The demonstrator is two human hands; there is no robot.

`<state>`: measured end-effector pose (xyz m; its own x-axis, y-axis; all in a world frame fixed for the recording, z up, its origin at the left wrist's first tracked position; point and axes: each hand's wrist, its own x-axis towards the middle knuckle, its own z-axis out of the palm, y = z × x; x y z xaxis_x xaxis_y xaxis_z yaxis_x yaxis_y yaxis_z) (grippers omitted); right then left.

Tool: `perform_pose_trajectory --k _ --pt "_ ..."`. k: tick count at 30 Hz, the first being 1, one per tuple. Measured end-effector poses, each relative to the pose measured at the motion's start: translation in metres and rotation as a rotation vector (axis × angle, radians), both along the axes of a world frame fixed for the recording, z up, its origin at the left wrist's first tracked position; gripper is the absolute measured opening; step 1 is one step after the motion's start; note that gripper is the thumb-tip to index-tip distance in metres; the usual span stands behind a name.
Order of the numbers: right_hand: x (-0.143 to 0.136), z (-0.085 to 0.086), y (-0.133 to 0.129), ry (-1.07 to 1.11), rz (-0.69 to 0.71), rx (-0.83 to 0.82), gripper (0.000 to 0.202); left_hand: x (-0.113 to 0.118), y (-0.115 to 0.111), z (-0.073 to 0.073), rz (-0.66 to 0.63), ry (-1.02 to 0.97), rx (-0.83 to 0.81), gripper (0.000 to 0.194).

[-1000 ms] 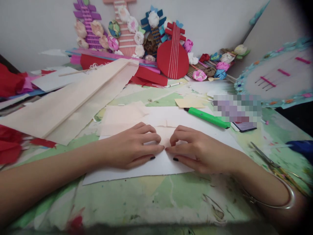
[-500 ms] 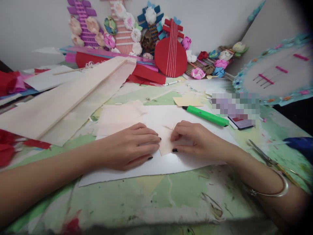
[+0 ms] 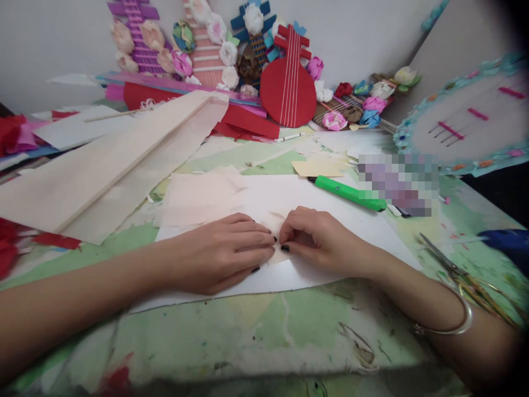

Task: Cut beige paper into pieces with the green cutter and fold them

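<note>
A white sheet (image 3: 273, 190) lies on the table under both hands. My left hand (image 3: 225, 252) rests flat on it, palm down, fingers together, their tips on the left edge of a small cream paper piece (image 3: 281, 255). From the right, my right hand (image 3: 316, 240) pinches that piece between thumb and fingers, close to the left fingertips. Much of the piece is hidden by the hands. Pale pink paper sheets (image 3: 198, 193) lie at the white sheet's upper left. Behind my right hand is a green cutter (image 3: 349, 194).
Scissors (image 3: 452, 264) lie beside my right forearm. Large cream paper (image 3: 119, 165) covers the left side. A red lute-shaped craft (image 3: 288, 91) and paper flowers stand along the wall. A yellow paper piece (image 3: 316, 169) sits behind the cutter. A decorated oval panel (image 3: 463, 124) leans at right.
My right hand has moved left with the small cream piece, closing the gap to my left fingertips. My left hand has shifted only slightly.
</note>
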<state>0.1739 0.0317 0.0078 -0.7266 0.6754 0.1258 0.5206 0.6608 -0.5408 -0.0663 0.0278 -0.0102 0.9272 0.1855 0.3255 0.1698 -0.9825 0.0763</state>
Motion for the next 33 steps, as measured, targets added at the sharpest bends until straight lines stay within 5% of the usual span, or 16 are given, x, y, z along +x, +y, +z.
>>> perform_pose_trajectory --k 33 --pt "-0.0001 -0.0019 0.0001 -0.043 0.017 -0.014 0.008 -0.0054 -0.0014 0.0049 -0.075 -0.12 -0.097 0.022"
